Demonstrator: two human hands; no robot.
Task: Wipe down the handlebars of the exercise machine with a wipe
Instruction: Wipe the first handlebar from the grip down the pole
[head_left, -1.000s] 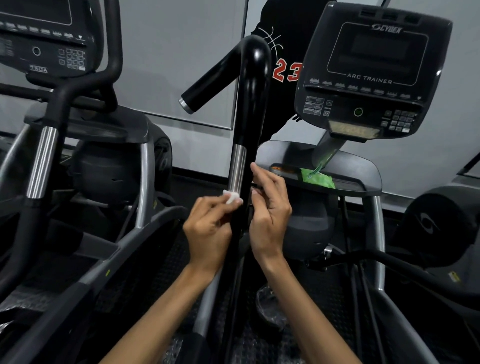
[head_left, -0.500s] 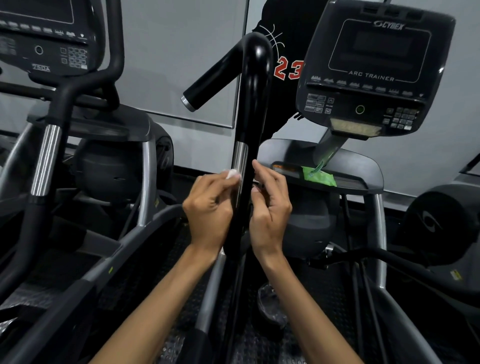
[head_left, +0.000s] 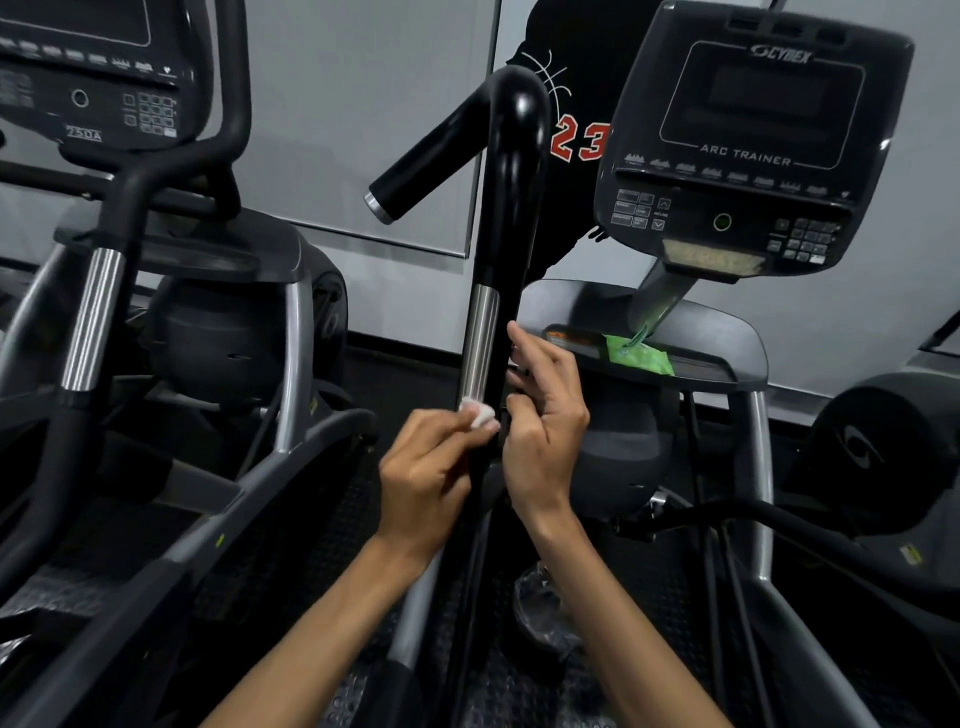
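A tall black handlebar (head_left: 511, 171) with a silver metal sleeve (head_left: 480, 343) rises in the middle of the view and bends left at its top. My left hand (head_left: 426, 478) pinches a small white wipe (head_left: 480, 414) against the lower end of the silver sleeve. On the bar's right side my right hand (head_left: 545, 415) rests against it, fingers lightly bent along the black part. Part of the bar behind both hands is hidden.
The machine's console (head_left: 748, 140) marked ARC TRAINER stands at the right, with a green wipe packet (head_left: 636, 356) on the tray (head_left: 727, 332) below it. A second machine with its own console (head_left: 93, 73) and silver-sleeved bar (head_left: 93, 317) stands at the left. A person's reflection shows behind.
My left hand slid the wipe up the silver sleeve, then back down to its lower end. My right hand stayed against the bar.
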